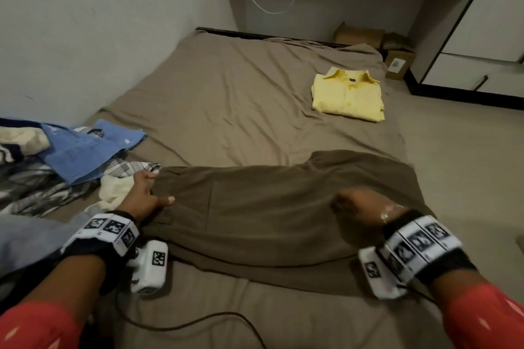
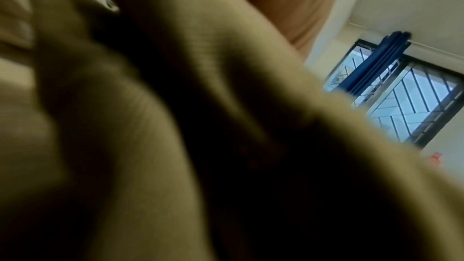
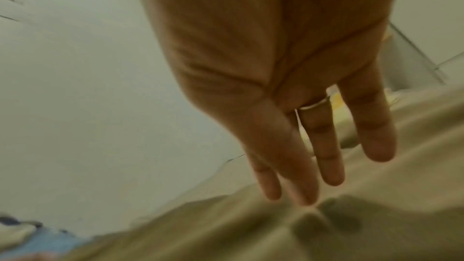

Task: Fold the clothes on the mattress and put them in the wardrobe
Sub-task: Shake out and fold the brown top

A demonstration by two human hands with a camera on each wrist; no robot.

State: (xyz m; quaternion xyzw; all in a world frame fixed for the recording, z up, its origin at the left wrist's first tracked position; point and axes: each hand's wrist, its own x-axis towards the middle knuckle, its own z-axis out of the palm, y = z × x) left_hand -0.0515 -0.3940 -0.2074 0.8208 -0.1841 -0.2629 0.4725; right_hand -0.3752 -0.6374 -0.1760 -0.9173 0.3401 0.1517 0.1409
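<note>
Brown trousers (image 1: pixel 269 212) lie spread across the near part of the mattress (image 1: pixel 226 93). My left hand (image 1: pixel 147 193) grips their left end, fingers curled round the edge and thumb lying on top. The left wrist view is filled by blurred brown fabric (image 2: pixel 125 146). My right hand (image 1: pixel 357 208) rests on the trousers' right half. In the right wrist view its fingers (image 3: pixel 326 146) are straight and their tips touch the trousers (image 3: pixel 251 235). A folded yellow shirt (image 1: pixel 348 93) lies at the mattress's far right.
A heap of unfolded clothes (image 1: pixel 56 156), blue, plaid and cream, lies at the left by the wall. The white wardrobe (image 1: pixel 482 37) stands at the far right, cardboard boxes (image 1: pixel 397 59) beside it. A dark cable (image 1: pixel 198 323) trails over the near sheet.
</note>
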